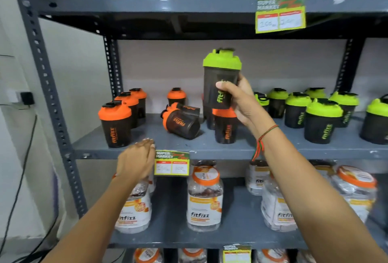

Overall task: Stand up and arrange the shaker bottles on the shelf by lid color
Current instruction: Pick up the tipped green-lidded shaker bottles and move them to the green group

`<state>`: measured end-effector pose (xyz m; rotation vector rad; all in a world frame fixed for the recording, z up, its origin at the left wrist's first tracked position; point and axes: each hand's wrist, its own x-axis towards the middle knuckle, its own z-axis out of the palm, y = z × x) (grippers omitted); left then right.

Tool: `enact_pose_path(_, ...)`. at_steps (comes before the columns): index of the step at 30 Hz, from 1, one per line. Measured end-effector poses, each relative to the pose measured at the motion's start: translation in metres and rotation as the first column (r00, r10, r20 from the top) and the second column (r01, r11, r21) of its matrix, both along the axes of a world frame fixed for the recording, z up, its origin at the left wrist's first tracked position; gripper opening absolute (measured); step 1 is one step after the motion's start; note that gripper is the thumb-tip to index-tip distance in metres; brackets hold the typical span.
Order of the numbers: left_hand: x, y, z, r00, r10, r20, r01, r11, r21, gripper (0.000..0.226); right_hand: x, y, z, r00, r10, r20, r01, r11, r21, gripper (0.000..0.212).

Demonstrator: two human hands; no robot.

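In the head view, the right hand [241, 99] grips a green-lid shaker bottle [221, 78] upright, lid up, raised above the middle shelf [147, 141]. The left hand [136, 163] hovers flat, fingers spread, empty, at the shelf edge. Five orange-lid bottles stand; two orange-lid bottles [180, 122] lie toppled, lids pointing left. Seven green-lid bottles [321, 122] stand to the right.

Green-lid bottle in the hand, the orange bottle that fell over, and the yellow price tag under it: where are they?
Green-lid bottle [220, 78]: head view, on its dark body below the lid.
Fallen orange bottle [181, 123]: head view, on its dark side.
Yellow price tag [172, 163]: head view, on its middle.
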<state>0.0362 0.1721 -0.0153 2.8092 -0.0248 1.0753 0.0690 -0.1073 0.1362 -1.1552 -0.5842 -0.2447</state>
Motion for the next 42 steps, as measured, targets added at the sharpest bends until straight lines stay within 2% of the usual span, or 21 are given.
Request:
enact_pose_path(7, -0.001, -0.014, 0.0, 0.999, 0.037, 0.014, -0.036, 0.998, -0.052, 0.04, 0.021, -0.114, -0.029, 0.968, -0.25, -0.039, 0.248, 0.968, -0.047, 0.043)
enact_pose_path(11, 0.0, -0.013, -0.001, 0.999, 0.049, 0.02, -0.048, 0.997, -0.066, 0.031, 0.04, -0.152, -0.066, 0.937, -0.338, -0.093, 0.322, 0.934, -0.153, 0.043)
enact_pose_path(13, 0.001, -0.012, -0.002, 0.998, 0.055, 0.026, -0.053, 0.997, -0.062, 0.028, 0.048, -0.165, -0.081, 0.924, -0.358, -0.131, 0.326, 0.921, -0.215, 0.044)
enact_pose_path(17, 0.002, -0.014, -0.003, 0.998, 0.043, 0.047, -0.042, 0.999, -0.029, 0.042, 0.062, -0.177, -0.1, 0.927, -0.337, -0.166, 0.276, 0.911, -0.306, 0.059)
enact_pose_path(26, 0.001, -0.016, -0.006, 0.997, 0.055, 0.05, -0.054, 0.998, -0.02, 0.047, 0.056, -0.185, -0.094, 0.94, -0.301, -0.16, 0.199, 0.866, -0.459, 0.082)
enact_pose_path(29, 0.0, -0.015, -0.005, 0.998, 0.053, 0.029, -0.053, 0.998, -0.02, 0.045, 0.049, -0.184, -0.069, 0.899, -0.435, -0.053, 0.362, 0.804, -0.472, 0.086)
enact_pose_path(31, 0.0, -0.014, -0.004, 0.999, 0.048, 0.02, -0.047, 0.999, -0.024, 0.045, 0.043, -0.179, -0.047, 0.832, -0.553, 0.04, 0.523, 0.759, -0.387, 0.085)
enact_pose_path(34, -0.001, -0.014, -0.002, 0.999, 0.041, 0.02, -0.04, 0.999, -0.019, 0.043, 0.034, -0.156, -0.016, 0.727, -0.653, 0.213, 0.686, 0.676, -0.269, 0.069)
enact_pose_path(38, -0.005, -0.016, 0.001, 0.998, 0.06, 0.016, -0.06, 0.998, 0.015, 0.042, 0.03, -0.091, 0.023, 0.646, -0.654, 0.393, 0.754, 0.627, -0.196, 0.046)
enact_pose_path(42, -0.005, -0.015, 0.002, 0.996, 0.083, -0.017, -0.083, 0.996, 0.016, 0.041, 0.046, -0.009, 0.05, 0.627, -0.464, 0.626, 0.766, 0.511, -0.389, 0.038)
